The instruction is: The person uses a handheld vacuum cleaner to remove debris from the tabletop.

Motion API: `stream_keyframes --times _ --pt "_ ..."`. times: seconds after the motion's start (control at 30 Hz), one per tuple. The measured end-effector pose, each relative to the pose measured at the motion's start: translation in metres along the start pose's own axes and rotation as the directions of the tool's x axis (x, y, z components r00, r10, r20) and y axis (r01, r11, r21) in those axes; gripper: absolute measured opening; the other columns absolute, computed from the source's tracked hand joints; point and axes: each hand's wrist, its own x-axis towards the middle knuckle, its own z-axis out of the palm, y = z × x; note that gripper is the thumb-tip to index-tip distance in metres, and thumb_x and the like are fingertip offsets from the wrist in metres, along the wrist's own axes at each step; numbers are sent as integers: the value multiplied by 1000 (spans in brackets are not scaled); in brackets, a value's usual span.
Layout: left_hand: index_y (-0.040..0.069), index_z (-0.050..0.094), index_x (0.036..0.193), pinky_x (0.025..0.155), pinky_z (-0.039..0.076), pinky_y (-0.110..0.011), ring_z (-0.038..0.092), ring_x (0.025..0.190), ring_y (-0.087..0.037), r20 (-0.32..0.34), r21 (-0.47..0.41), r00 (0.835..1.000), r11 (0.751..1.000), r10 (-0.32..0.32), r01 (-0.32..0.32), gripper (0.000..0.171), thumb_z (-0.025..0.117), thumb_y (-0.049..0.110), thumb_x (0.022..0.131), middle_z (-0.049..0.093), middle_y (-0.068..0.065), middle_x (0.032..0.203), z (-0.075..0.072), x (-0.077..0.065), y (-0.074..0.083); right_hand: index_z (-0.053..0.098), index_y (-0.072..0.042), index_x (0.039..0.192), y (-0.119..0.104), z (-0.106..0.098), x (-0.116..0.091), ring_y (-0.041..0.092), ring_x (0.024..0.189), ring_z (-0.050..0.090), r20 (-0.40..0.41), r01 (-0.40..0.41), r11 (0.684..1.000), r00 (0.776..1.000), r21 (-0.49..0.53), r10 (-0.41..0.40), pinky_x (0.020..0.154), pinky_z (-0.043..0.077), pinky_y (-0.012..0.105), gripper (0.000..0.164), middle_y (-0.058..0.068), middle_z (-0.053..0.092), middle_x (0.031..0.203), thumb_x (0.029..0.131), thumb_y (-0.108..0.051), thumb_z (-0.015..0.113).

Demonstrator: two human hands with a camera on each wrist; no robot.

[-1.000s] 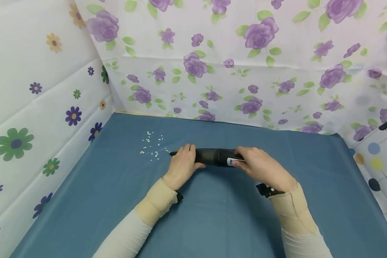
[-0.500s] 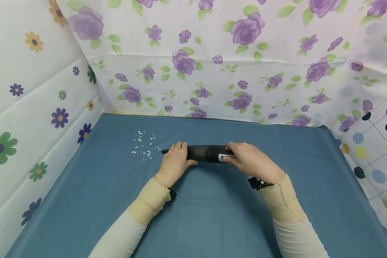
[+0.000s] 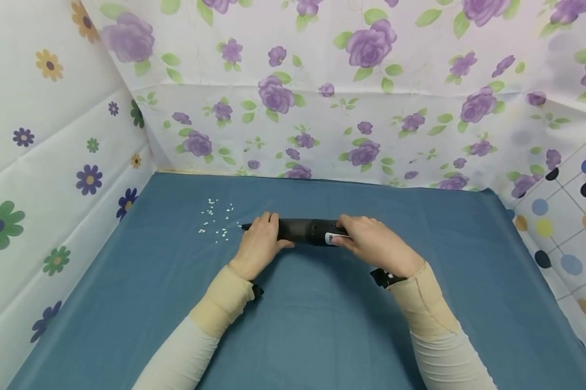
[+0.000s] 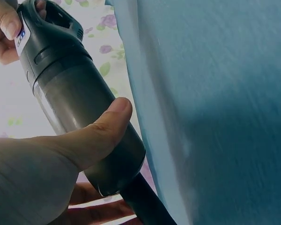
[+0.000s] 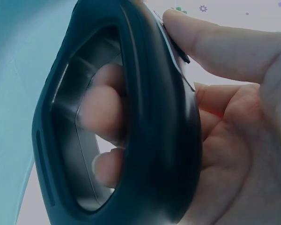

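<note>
A black handheld vacuum cleaner is held sideways over the blue cloth, its narrow nozzle pointing left. My left hand grips the front end, thumb and fingers round the smoky see-through dust cup in the left wrist view. At the back, my right hand holds the loop handle; its fingers pass through the opening and the thumb lies by the label. Small white bits lie scattered on the cloth just left of the nozzle tip, the closest right at it.
Blue cloth covers the work surface. Behind it rises a white sheet with purple roses. A flower-print sheet stands along the left, and a dotted sheet along the right.
The whole view has shifted, so the scene sits further left in the picture. The vacuum's nozzle has come slightly closer to the white bits; both hands keep their grip.
</note>
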Motion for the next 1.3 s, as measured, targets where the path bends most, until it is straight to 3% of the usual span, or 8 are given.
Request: stream_keyframes --times 0.23,0.53,1.3 --pt "-4 57 110 70 57 -49 58 90 -35 2 -9 1000 1000 7 -7 60 84 35 72 59 -21 101 -4 -1 -4 56 -10 109 -3 2 1 14 51 48 8 33 999 999 -7 -33 48 39 31 24 0 54 69 98 -31 57" --pt "-6 57 113 73 56 -50 59 91 -37 38 -1 999 1000 7 -7 64 83 37 73 60 -23 103 -7 -2 -1 57 -11 112 1 5 0 13 56 51 -7 10 1000 1000 30 -10 51 42 31 25 0 58 77 98 -31 58" --pt "-6 57 113 76 56 -48 58 91 -37 32 -2 999 1000 3 -3 62 84 33 73 59 -23 104 -7 1 -12 56 -10 109 -3 13 7 12 55 51 -34 50 999 998 19 -50 49 42 30 24 0 57 75 97 -30 59"
